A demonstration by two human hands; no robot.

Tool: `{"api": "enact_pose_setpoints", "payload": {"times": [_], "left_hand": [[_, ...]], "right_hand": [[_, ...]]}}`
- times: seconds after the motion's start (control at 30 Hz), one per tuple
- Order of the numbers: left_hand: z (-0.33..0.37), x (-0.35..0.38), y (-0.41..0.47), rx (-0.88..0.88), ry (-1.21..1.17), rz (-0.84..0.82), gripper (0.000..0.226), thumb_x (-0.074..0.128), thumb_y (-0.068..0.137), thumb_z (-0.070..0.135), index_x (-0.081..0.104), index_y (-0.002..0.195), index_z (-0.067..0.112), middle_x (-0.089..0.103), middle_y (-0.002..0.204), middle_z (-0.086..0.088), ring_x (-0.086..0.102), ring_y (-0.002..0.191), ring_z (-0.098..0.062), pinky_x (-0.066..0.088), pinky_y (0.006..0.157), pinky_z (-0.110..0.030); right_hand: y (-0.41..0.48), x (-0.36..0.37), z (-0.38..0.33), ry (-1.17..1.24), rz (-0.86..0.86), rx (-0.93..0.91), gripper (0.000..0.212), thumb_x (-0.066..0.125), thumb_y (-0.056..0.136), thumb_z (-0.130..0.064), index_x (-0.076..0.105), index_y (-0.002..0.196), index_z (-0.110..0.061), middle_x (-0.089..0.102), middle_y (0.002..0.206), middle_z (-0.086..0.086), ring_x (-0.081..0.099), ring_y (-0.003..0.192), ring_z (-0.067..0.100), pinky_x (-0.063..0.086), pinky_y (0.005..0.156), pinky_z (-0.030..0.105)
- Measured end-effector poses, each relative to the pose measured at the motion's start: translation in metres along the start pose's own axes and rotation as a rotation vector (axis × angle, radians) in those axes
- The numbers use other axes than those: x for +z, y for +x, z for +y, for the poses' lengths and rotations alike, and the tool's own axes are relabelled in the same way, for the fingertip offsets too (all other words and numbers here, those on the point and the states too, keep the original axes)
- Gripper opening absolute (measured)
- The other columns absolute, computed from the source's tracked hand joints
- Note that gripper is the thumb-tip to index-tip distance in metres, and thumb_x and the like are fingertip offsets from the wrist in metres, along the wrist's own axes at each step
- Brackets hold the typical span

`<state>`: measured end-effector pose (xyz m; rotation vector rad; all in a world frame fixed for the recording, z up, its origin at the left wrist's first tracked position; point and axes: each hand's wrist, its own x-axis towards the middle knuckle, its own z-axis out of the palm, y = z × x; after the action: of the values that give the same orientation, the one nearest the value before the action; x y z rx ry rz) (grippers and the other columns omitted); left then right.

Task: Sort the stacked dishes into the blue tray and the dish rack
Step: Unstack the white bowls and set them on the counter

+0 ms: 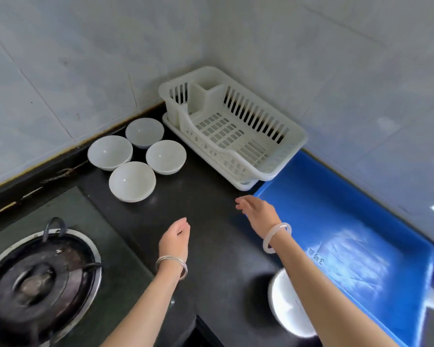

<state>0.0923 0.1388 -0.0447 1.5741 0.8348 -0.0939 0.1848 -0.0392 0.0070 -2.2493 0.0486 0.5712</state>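
Left hand (175, 237) and right hand (256, 211) hover apart, relaxed and empty, over the table (211, 246), apparently between picks: white bowls (132, 181) at eleven o'clock, dish rack (231, 159) at one, blue tray (323, 209) at three, so next probably comes grasping the white dishes (286, 306) at five.

four bowls (136, 159) back-left on the bench (211, 246) | dish rack (232, 126) right of them | tray (348, 236) in front of rack | burner (38, 279) front-left

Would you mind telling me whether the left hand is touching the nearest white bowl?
Apart. The head view shows bare dark counter between the left hand and the nearest white bowl.
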Motion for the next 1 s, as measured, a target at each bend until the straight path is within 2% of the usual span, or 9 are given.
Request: {"api": "enact_pose_setpoints", "payload": {"times": [0.1, 0.17, 0.3, 0.43, 0.57, 0.67, 0.8, 0.87, 1.0], "left_hand": [[-0.007, 0.039, -0.039, 0.082, 0.164, -0.145, 0.027, 0.051, 0.092, 0.018, 0.064, 0.116, 0.017, 0.067, 0.117, 0.001, 0.060, 0.100, -0.011, 0.044, 0.090, -0.022], [-0.013, 0.062, -0.064, 0.141, 0.265, -0.265, 0.030, 0.050, 0.093, 0.018, 0.061, 0.120, 0.016, 0.065, 0.121, 0.002, 0.059, 0.101, -0.007, 0.042, 0.089, -0.018], [-0.028, 0.097, -0.099, 0.227, 0.520, -0.431, 0.037, 0.048, 0.094, 0.026, 0.052, 0.130, 0.021, 0.055, 0.133, 0.002, 0.054, 0.118, -0.013, 0.042, 0.103, -0.029], [-0.043, 0.113, -0.116, 0.227, 0.639, -0.513, 0.039, 0.048, 0.093, 0.029, 0.050, 0.131, 0.025, 0.055, 0.133, 0.003, 0.053, 0.120, -0.016, 0.044, 0.103, -0.037], [-0.051, 0.115, -0.124, 0.171, 0.579, -0.509, 0.041, 0.051, 0.092, 0.025, 0.047, 0.132, 0.028, 0.061, 0.124, 0.005, 0.058, 0.108, -0.012, 0.047, 0.096, -0.029], [-0.053, 0.115, -0.125, 0.153, 0.521, -0.506, 0.041, 0.054, 0.090, 0.022, 0.048, 0.131, 0.029, 0.062, 0.123, 0.007, 0.056, 0.099, -0.006, 0.043, 0.089, -0.023], [-0.055, 0.115, -0.125, 0.106, 0.472, -0.517, 0.038, 0.054, 0.090, 0.021, 0.051, 0.127, 0.028, 0.063, 0.122, 0.003, 0.060, 0.108, -0.014, 0.048, 0.098, -0.035], [-0.058, 0.115, -0.125, 0.081, 0.448, -0.519, 0.037, 0.053, 0.091, 0.022, 0.052, 0.127, 0.027, 0.064, 0.121, 0.002, 0.061, 0.108, -0.016, 0.049, 0.098, -0.040], [-0.062, 0.116, -0.122, 0.025, 0.335, -0.537, 0.039, 0.051, 0.092, 0.019, 0.049, 0.130, 0.027, 0.065, 0.110, 0.005, 0.063, 0.091, -0.005, 0.053, 0.091, -0.033]], "right_hand": [[-0.045, -0.026, 0.050, -0.209, 0.093, 0.061, 0.025, 0.044, 0.094, -0.032, 0.064, 0.107, -0.023, 0.067, 0.104, 0.001, 0.060, 0.098, 0.022, 0.041, 0.077, 0.027], [-0.072, -0.038, 0.081, -0.274, 0.135, 0.125, 0.022, 0.044, 0.093, -0.028, 0.064, 0.104, -0.026, 0.067, 0.106, -0.001, 0.061, 0.095, 0.021, 0.041, 0.074, 0.025], [-0.111, -0.051, 0.132, -0.452, 0.167, 0.190, 0.025, 0.046, 0.093, -0.026, 0.060, 0.112, -0.020, 0.061, 0.115, 0.003, 0.059, 0.101, 0.026, 0.043, 0.078, 0.029], [-0.131, -0.051, 0.158, -0.484, 0.174, 0.264, 0.027, 0.052, 0.089, -0.028, 0.054, 0.115, -0.018, 0.056, 0.112, 0.006, 0.058, 0.101, 0.030, 0.045, 0.078, 0.033], [-0.134, -0.051, 0.162, -0.495, 0.187, 0.312, 0.030, 0.063, 0.083, -0.030, 0.052, 0.105, -0.014, 0.058, 0.105, 0.007, 0.059, 0.091, 0.031, 0.045, 0.071, 0.032], [-0.133, -0.050, 0.162, -0.476, 0.216, 0.327, 0.024, 0.061, 0.083, -0.023, 0.051, 0.100, -0.011, 0.061, 0.102, 0.011, 0.059, 0.089, 0.033, 0.043, 0.068, 0.031], [-0.133, -0.051, 0.164, -0.497, 0.244, 0.297, 0.017, 0.052, 0.088, -0.019, 0.051, 0.102, -0.009, 0.063, 0.101, 0.013, 0.059, 0.090, 0.034, 0.042, 0.068, 0.032], [-0.135, -0.052, 0.164, -0.534, 0.258, 0.276, 0.017, 0.047, 0.090, -0.019, 0.050, 0.105, -0.011, 0.065, 0.099, 0.014, 0.060, 0.088, 0.034, 0.039, 0.064, 0.031], [-0.140, -0.055, 0.159, -0.611, 0.277, 0.238, 0.017, 0.041, 0.093, -0.020, 0.045, 0.109, -0.015, 0.065, 0.091, 0.014, 0.057, 0.077, 0.034, 0.036, 0.059, 0.030]]}}
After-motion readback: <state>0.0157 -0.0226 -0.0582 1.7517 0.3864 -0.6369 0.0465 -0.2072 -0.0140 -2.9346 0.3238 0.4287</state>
